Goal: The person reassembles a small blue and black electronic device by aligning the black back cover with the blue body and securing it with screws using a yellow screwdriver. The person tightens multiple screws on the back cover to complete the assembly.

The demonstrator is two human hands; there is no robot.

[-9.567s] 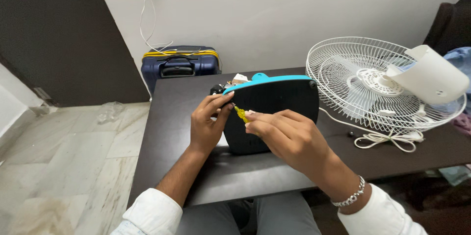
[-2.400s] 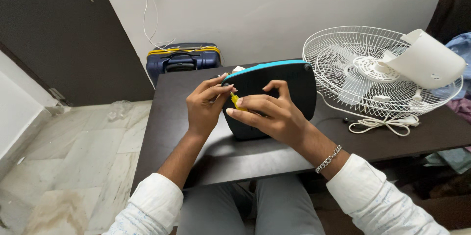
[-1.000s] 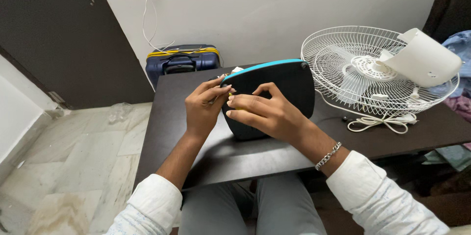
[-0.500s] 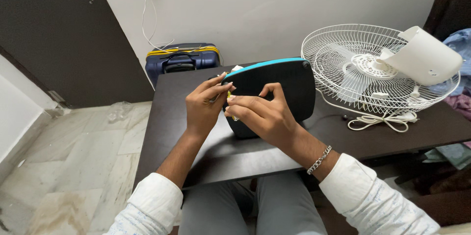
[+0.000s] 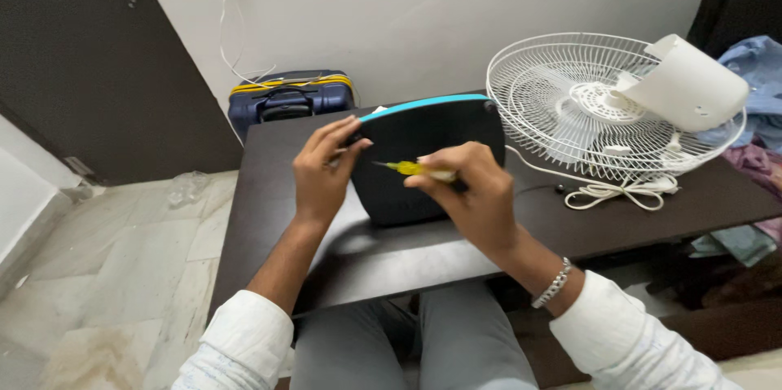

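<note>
Head view: the yellow screwdriver (image 5: pixel 411 168) lies roughly level, long axis running left-right, tip aimed left toward the left hand (image 5: pixel 322 170). The right hand (image 5: pixel 472 190) has its grip closed tight on the handle. Left grip is clamped narrow over the upper left corner of the dark fan base (image 5: pixel 428 158), which stands upright on the counter (image 5: pixel 277 219).

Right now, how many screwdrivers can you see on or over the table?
1. A yellow-handled screwdriver is held in the right hand, tip pointing left toward the left hand at the edge of the upright dark fan base. Others may be hidden behind that base.
</note>
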